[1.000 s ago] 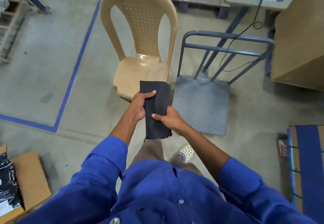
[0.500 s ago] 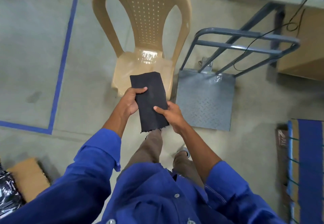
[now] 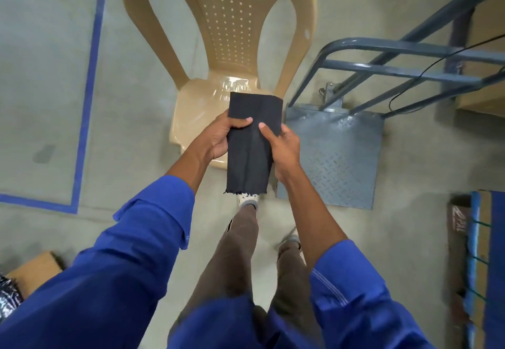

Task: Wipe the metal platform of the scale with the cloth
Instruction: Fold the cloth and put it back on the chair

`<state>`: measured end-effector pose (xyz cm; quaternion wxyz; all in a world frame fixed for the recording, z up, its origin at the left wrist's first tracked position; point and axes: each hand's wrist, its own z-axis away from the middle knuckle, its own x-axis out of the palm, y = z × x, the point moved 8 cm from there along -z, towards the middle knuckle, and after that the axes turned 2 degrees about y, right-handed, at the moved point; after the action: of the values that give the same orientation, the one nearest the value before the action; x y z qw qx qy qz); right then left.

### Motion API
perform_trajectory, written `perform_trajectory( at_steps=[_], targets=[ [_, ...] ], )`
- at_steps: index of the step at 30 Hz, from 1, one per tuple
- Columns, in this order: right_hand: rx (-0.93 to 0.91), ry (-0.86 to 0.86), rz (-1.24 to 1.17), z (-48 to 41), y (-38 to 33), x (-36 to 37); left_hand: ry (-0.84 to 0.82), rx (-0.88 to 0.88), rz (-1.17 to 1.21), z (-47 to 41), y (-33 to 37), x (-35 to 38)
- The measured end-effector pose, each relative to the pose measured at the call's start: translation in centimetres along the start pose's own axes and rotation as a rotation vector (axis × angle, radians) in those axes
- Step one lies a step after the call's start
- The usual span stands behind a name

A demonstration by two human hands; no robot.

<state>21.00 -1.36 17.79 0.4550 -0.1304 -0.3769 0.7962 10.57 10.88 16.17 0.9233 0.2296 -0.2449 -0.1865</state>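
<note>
A dark, folded cloth with a frayed lower edge hangs in front of me at waist height. My left hand grips its left edge, thumb on top. My right hand grips its right edge, thumb pressed on the front. The scale's grey, diamond-patterned metal platform lies on the floor to the right of my hands, below them. A blue-grey tubular rail rises from its far side.
A beige plastic chair stands just beyond the cloth, left of the scale. Blue floor tape runs on the left. A cardboard box sits far right, a blue-wrapped bundle near right, a carton lower left. A black cable crosses the rail.
I have stepped closer to the chair and scale. My right hand has shifted up the cloth, so both thumbs now sit close together on its front.
</note>
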Motion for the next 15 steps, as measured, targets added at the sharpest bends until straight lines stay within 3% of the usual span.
perform_trajectory(
  at_steps=[4, 9, 15],
  targets=[
    [-0.029, 0.023, 0.074, -7.9, 3.0, 0.6, 0.083, 0.034, -0.042, -5.9, -1.6, -3.0],
    [0.038, 0.075, 0.263, -15.8, 9.2, 0.0, 0.293, 0.084, -0.354, -12.1, -6.0, -7.6],
    [-0.098, 0.21, 0.931, -17.9, 9.7, -2.0, 0.323, 0.123, -0.517, -15.8, -8.3, -8.2]
  ],
)
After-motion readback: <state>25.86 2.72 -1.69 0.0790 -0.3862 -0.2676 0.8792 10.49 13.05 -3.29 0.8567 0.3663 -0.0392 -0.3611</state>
